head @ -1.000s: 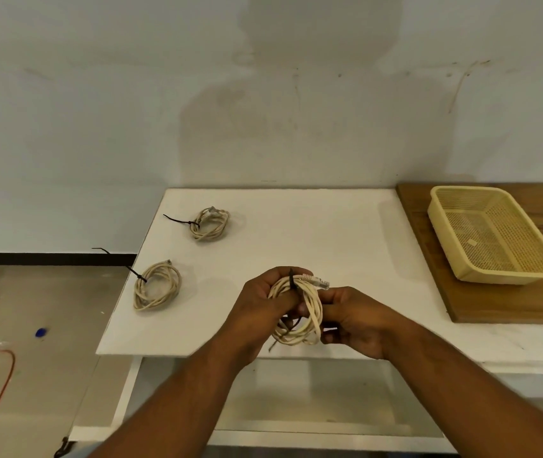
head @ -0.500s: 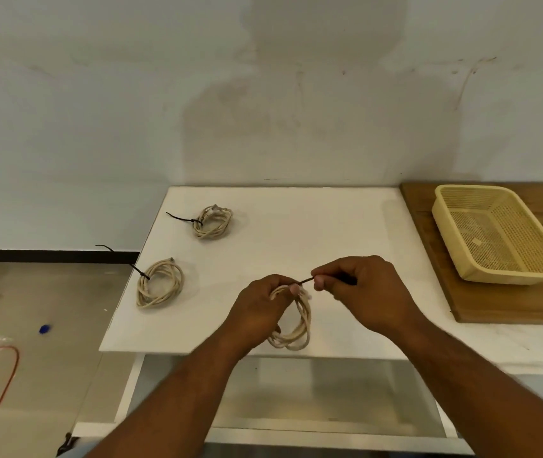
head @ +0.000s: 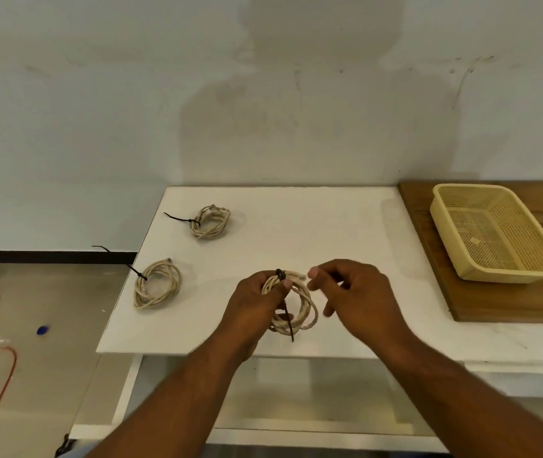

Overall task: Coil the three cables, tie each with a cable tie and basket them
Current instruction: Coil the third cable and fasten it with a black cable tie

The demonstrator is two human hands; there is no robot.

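My left hand (head: 256, 302) grips a beige coiled cable (head: 304, 314) above the front of the white table (head: 329, 233). A black cable tie (head: 280, 275) wraps the coil at its top, and its tail hangs down across the loop. My right hand (head: 352, 295) hovers just right of the coil with loosely spread fingers, holding nothing. Two other beige coils, each with a black tie sticking out leftward, lie on the table: one at the left edge (head: 157, 285), one farther back (head: 211, 221). The yellow mesh basket (head: 508, 276) stands empty at the right.
The basket sits on a brown wooden board (head: 494, 302) butted against the table's right side. A wall rises right behind the table. On the floor to the left lie an orange cord (head: 2, 375) and a small blue object (head: 42, 330).
My right hand pulled the tie's tail up and to the right, then let go of it and opened. The tail now hangs down across the coil. The left hand kept its grip.
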